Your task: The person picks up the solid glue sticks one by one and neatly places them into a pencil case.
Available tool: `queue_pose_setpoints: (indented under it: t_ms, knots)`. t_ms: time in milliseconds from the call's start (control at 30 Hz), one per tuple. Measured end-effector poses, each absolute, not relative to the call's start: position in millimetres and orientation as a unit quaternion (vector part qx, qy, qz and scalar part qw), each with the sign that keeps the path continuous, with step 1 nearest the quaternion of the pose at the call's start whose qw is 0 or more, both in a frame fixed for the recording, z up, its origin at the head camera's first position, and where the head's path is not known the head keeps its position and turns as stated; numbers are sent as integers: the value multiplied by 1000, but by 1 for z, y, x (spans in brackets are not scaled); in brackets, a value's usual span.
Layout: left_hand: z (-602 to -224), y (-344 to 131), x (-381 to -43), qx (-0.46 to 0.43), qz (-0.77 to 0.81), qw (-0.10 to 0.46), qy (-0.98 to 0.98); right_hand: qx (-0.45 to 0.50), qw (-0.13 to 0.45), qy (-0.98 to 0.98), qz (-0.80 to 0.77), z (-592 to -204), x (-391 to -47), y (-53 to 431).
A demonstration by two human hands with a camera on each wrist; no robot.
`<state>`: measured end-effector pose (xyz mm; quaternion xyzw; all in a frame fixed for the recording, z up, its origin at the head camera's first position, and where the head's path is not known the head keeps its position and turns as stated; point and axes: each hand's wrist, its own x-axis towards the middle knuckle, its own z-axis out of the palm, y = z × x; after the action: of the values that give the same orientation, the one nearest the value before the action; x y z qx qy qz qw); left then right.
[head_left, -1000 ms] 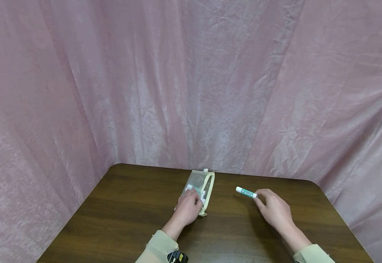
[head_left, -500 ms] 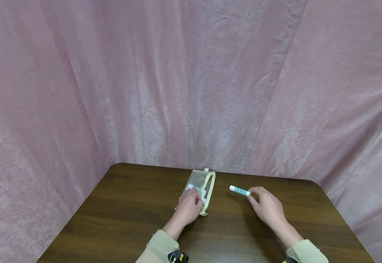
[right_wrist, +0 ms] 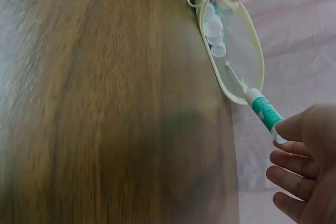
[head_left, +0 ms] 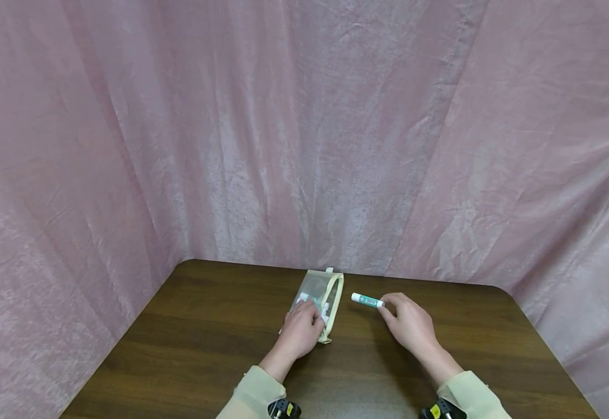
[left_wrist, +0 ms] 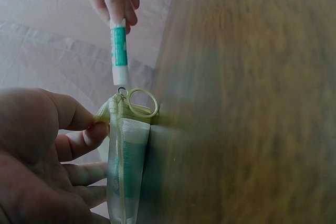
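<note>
A see-through zipper pouch [head_left: 315,284] with pale yellow trim lies on the table, its mouth gaping to the right. Several white-capped sticks [right_wrist: 214,30] are inside it. My left hand [head_left: 300,327] pinches the pouch's yellow edge between thumb and forefinger, beside the zipper's ring [left_wrist: 143,103]. With thumb and fingertips my right hand [head_left: 409,321] holds one end of a green and white glue stick [head_left: 367,300]. The stick's free white end points at the pouch mouth, a short gap apart in the head view. My fingers cover part of the pouch's near side.
The dark wooden table [head_left: 205,326] has rounded far corners. Pink curtains [head_left: 262,145] hang behind and at both sides. A device with a yellow mark [head_left: 283,409] sits on my left wrist, and a similar one [head_left: 442,409] on the right.
My right hand has carried the glue stick leftward, closer to the pouch mouth. The left hand and the pouch have stayed nearly in place.
</note>
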<state>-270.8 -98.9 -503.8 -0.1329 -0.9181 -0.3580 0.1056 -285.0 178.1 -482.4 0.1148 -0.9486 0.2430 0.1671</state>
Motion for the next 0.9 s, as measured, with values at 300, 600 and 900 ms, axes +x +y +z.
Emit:
queue_pose_setpoints:
  t_ms: [300, 600, 900]
  knots:
    - [-503, -98, -270, -131, -356, 107, -919, 114, 151, -947, 258, -488, -290, 162]
    - [-503, -98, -267, -133, -356, 114, -918, 119, 137, -948, 262, -494, -295, 144]
    - [-518, -100, -275, -155, -365, 161, -904, 128, 151, -943, 269, -494, -300, 129]
